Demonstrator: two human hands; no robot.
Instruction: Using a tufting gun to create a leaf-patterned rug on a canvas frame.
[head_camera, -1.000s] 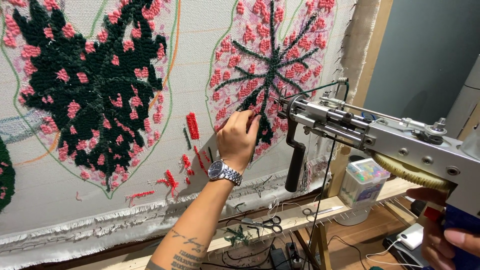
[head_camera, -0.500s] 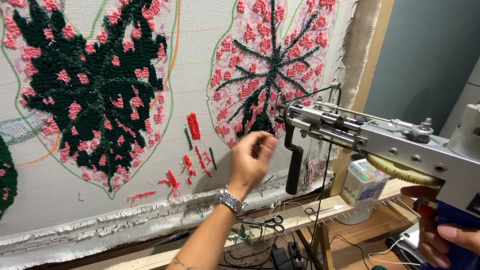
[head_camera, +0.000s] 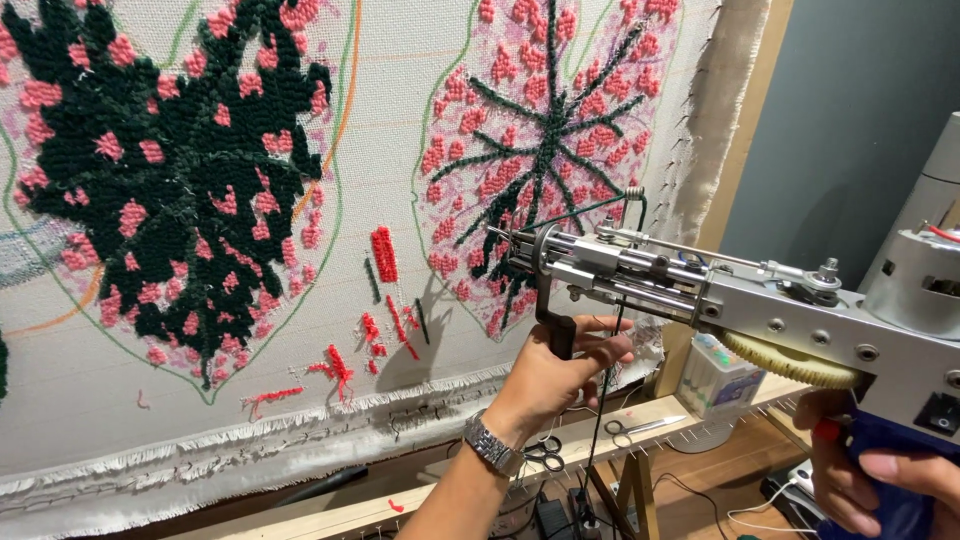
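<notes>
A silver metal tufting gun (head_camera: 720, 295) with a blue rear grip (black front handle hanging below) lies level, its needle tip touching the stretched cream tufting cloth (head_camera: 400, 180) bearing pink-and-dark-green yarn leaves.

Tufting gun (head_camera: 720, 300) in front of stretched cloth (head_camera: 400, 150), right of centre. Left hand (head_camera: 555, 375) under its front handle (head_camera: 556, 325); right hand (head_camera: 870, 480) at rear grip. Scissors (head_camera: 640, 427) on wooden ledge (head_camera: 600, 440) below.

A cream tufting cloth (head_camera: 420, 150) is covered with dark green leaf shapes (head_camera: 170, 190) dotted with pink tufts, outlined in green and orange, while a silver tufting gun (head_camera: 720, 300) with a blue grip (head_camera: 890, 480) and black front handle (head_camera: 555, 320) is seen.
</notes>
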